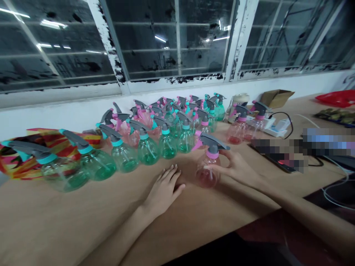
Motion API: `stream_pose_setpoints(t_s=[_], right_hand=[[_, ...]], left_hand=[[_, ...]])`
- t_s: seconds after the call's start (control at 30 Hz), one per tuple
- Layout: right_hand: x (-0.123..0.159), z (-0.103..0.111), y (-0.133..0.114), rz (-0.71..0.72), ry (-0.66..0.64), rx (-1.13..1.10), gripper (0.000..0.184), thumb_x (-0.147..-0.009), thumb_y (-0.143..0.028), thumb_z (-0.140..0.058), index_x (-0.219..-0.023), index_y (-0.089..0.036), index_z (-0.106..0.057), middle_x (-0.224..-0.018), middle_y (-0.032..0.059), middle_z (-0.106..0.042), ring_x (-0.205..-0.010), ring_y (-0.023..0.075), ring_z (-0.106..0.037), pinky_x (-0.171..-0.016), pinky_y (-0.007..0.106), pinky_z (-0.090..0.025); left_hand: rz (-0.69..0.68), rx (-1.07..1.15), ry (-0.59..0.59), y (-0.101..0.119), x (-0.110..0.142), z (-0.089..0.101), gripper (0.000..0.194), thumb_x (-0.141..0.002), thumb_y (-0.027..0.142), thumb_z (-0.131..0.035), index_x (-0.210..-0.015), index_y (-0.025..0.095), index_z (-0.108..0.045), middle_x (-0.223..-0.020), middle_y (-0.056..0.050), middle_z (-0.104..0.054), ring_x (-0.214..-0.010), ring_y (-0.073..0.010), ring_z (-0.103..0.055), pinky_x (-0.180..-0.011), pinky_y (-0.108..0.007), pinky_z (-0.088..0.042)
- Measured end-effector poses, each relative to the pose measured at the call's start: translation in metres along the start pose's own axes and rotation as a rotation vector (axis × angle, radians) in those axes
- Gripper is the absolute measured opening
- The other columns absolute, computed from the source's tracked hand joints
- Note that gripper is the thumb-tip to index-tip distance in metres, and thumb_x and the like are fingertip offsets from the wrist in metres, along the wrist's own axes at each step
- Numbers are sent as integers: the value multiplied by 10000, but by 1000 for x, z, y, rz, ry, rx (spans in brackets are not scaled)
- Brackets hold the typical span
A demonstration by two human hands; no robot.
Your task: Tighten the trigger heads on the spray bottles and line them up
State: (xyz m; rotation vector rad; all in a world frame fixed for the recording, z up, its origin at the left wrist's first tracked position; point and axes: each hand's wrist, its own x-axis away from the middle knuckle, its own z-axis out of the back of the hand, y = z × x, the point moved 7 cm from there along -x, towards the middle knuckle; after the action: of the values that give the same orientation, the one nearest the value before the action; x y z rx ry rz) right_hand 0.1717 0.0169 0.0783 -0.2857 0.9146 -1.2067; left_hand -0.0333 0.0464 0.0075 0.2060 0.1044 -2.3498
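Observation:
My right hand (237, 167) is wrapped around a pink spray bottle (208, 166) with a grey trigger head and pink collar, standing upright on the brown table (69, 218). My left hand (164, 189) lies flat on the table just left of that bottle, fingers together, holding nothing. Right behind my hands stands a row of green spray bottles (148, 149) with teal collars and grey triggers.
Several more green and pink bottles crowd the back toward the white wall. Two pink bottles (244, 123) stand right of them, beside a power strip (274, 127) and a cardboard box (274, 98). A striped bag (52, 142) lies left. Cables and a phone (280, 160) lie right.

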Motion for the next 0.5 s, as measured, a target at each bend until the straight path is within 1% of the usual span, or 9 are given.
stream_pose_setpoints(t_s=[0.1,0.17,0.27,0.33,0.43,0.5], right_hand=[[2,17,13,-17,16,63,457,-744,-542,-666,-1060,-214,-627,-1059,96,-707,-952,321,-662,-812,476,-526],[2,30,26,-17,40,114,464,-745,-538,-667,-1071,-210,-630,-1044,103,-709,-935,331,-664,-790,481,-534],[1,48,52,-14,91,148,486,-741,-532,-671,-1100,-210,-621,-1052,111,-705,-944,339,-660,-769,476,-540],[0,57,74,-56,120,143,473,-748,-546,-655,-1075,-206,-619,-1056,113,-700,-956,326,-658,-773,459,-538],[-4,71,102,-112,193,147,483,-729,-583,-652,-1012,-194,-614,-1004,121,-705,-931,320,-666,-770,453,-533],[-10,78,114,-117,232,175,489,-730,-606,-636,-976,-185,-605,-943,125,-705,-869,316,-677,-714,441,-538]], left_hand=[[-5,15,22,-1,0,2,466,-974,409,-416,-1328,113,-485,-1454,-142,-408,-1340,-253,-384,-1097,-439,-321],[-5,15,24,-2,0,2,469,-972,411,-418,-1330,116,-485,-1455,-138,-409,-1339,-254,-388,-1095,-442,-324],[-3,13,19,-5,1,0,479,-969,410,-424,-1336,107,-481,-1452,-134,-415,-1335,-257,-393,-1091,-446,-330],[-2,16,29,-6,1,0,487,-969,418,-416,-1339,107,-476,-1452,-131,-415,-1335,-257,-393,-1087,-449,-339],[-7,6,38,-9,2,-1,493,-970,431,-405,-1345,118,-471,-1457,-123,-410,-1334,-262,-394,-1078,-459,-351],[-8,-8,43,-10,2,-2,488,-970,437,-400,-1345,132,-471,-1456,-116,-414,-1328,-262,-404,-1068,-463,-366]])
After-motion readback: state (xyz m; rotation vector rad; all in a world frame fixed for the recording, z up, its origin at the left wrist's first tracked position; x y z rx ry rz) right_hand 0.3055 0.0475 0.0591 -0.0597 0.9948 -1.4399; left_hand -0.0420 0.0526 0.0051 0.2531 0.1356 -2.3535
